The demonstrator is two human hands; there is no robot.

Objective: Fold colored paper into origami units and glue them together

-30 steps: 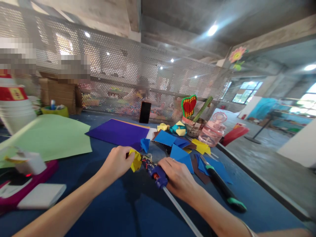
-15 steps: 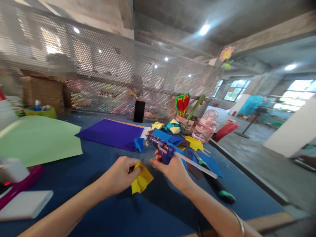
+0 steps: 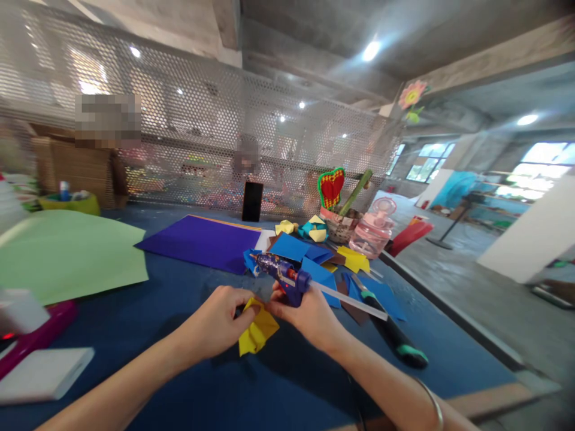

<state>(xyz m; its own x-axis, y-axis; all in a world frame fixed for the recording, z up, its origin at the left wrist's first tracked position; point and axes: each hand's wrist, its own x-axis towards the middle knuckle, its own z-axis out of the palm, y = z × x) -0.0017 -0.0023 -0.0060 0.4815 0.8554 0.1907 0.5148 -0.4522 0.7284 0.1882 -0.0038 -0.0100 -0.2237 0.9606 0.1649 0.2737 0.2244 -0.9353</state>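
Glue gun (image 3: 287,276) now swung off yellow paper (image 3: 259,333), gluing looks paused; left hand (image 3: 223,320) pinching paper, right hand (image 3: 318,316) fingers curled round gun

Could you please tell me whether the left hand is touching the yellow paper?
Touching: the head view shows the left hand pinching the yellow paper near its upper edge.

A ceiling lamp (image 3: 371,51) glares; left edge blurs.

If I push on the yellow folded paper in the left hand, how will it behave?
The yellow folded paper would probably bend easily, because its flaps look thin. Its creases may keep some shape. It might swivel, since the left hand pinches it near one edge.
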